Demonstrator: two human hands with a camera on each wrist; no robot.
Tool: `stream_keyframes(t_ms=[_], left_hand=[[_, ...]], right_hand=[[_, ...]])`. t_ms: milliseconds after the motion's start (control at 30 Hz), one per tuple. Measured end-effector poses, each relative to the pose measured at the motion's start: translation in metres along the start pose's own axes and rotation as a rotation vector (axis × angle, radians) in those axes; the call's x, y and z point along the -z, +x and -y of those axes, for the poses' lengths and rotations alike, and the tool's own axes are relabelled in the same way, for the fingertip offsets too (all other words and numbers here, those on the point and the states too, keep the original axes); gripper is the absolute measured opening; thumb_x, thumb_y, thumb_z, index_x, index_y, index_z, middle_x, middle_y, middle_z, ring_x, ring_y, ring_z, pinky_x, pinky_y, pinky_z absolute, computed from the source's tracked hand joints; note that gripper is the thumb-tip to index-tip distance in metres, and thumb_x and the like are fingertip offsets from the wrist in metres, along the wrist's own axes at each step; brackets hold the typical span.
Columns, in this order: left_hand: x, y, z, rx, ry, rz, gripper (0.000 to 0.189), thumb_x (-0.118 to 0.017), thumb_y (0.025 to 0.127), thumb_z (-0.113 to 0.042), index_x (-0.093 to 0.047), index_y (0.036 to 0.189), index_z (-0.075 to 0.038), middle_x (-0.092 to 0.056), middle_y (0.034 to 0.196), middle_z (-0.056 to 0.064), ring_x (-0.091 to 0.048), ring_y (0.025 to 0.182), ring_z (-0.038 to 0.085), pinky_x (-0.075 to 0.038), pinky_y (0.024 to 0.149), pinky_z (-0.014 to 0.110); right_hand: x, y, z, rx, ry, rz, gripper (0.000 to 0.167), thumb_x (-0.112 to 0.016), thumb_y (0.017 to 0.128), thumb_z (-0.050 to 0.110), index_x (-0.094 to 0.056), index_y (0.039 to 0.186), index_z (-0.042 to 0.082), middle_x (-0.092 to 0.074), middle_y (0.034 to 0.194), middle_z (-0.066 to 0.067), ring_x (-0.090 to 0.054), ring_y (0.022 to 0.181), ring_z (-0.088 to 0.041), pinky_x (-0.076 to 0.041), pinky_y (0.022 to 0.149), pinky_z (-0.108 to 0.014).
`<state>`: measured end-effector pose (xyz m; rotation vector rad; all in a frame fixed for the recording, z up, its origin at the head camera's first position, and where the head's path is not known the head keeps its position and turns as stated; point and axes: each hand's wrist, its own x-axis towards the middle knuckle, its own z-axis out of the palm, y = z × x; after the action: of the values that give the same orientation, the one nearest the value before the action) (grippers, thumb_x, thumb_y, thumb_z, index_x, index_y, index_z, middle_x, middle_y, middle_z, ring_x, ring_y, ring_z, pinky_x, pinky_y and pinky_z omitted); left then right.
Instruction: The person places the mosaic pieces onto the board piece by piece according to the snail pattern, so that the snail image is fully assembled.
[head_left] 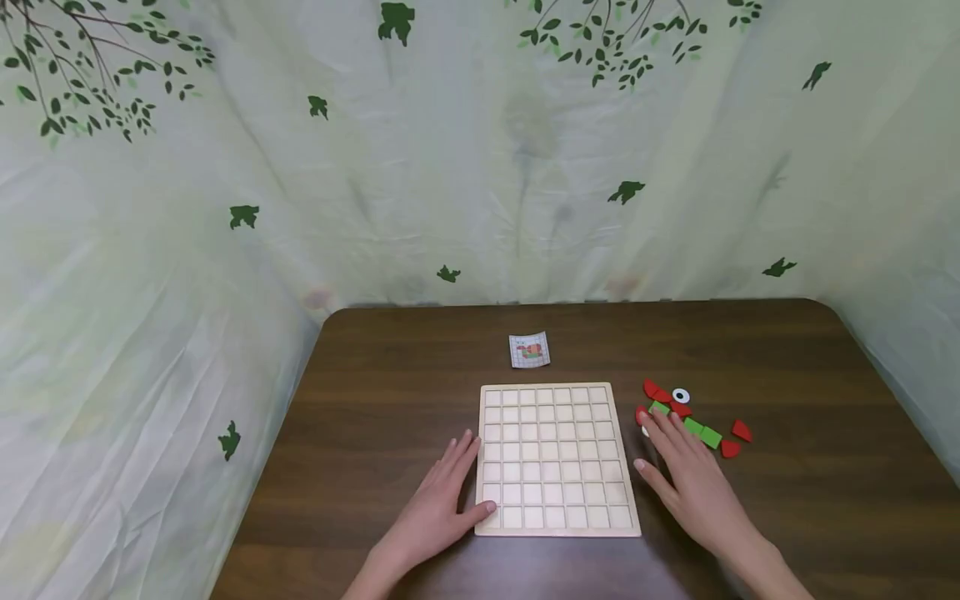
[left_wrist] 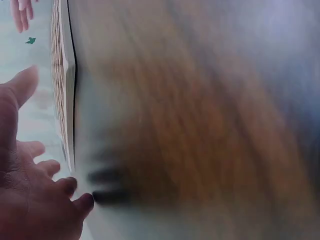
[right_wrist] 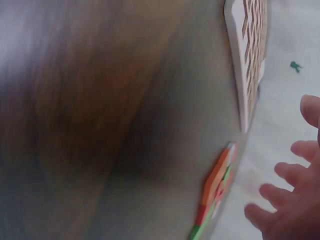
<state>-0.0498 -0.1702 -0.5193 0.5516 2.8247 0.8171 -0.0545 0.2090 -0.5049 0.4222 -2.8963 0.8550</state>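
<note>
A pale wooden grid board [head_left: 557,461] with rows of square cells lies flat on the dark table. My left hand [head_left: 438,506] is at its left edge, thumb over the lower left corner, fingers extended along the side. My right hand [head_left: 693,487] reaches over the loose pieces to the right of the board, fingers straight and spread, partly covering some. Among those pieces are green squares [head_left: 710,437], red pieces with a rounded side [head_left: 741,430] and a white disc with a dark centre [head_left: 681,396]. In the right wrist view the pieces [right_wrist: 215,185] lie below the fingertips' level.
A small picture card [head_left: 529,350] with a printed grid and a coloured figure lies beyond the board. The brown table [head_left: 405,375] ends at a pale curtain [head_left: 480,167] printed with leaves and green birds, which also hangs along both sides.
</note>
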Motion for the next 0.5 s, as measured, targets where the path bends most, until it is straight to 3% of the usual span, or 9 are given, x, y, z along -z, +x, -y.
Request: stream_keyframes(t_ms=[167,333,500], left_hand=[[-0.002,0.000,0.003,0.020,-0.111,0.046,0.093,-0.074,0.085,-0.044,-0.025,0.157,-0.014,-0.017,0.163,0.007,-0.010,0.149,0.029,-0.014,0.115,0.056],[-0.004,0.000,0.009,0.016,-0.225,0.070,0.095,-0.081,0.079,-0.036,-0.030,0.155,-0.013,-0.020,0.162,0.006,-0.007,0.149,0.029,-0.007,0.115,0.056],[-0.004,-0.001,0.013,-0.003,-0.322,0.079,0.096,-0.085,0.074,-0.029,-0.034,0.153,-0.011,-0.022,0.162,0.006,-0.006,0.149,0.031,-0.003,0.115,0.057]], right_hand=[[0.002,0.008,-0.014,-0.037,0.095,0.038,0.066,-0.065,0.096,0.030,-0.037,0.152,0.010,-0.035,0.153,-0.021,-0.030,0.139,-0.046,-0.030,0.102,-0.068],[0.000,0.017,-0.026,0.015,0.117,-0.016,0.054,-0.068,0.092,0.012,-0.048,0.141,0.000,-0.052,0.139,-0.020,-0.047,0.126,-0.043,-0.039,0.097,-0.061],[0.000,0.025,-0.039,0.045,0.126,-0.033,0.043,-0.070,0.088,0.000,-0.058,0.130,0.000,-0.062,0.124,-0.016,-0.057,0.114,-0.037,-0.047,0.090,-0.056]])
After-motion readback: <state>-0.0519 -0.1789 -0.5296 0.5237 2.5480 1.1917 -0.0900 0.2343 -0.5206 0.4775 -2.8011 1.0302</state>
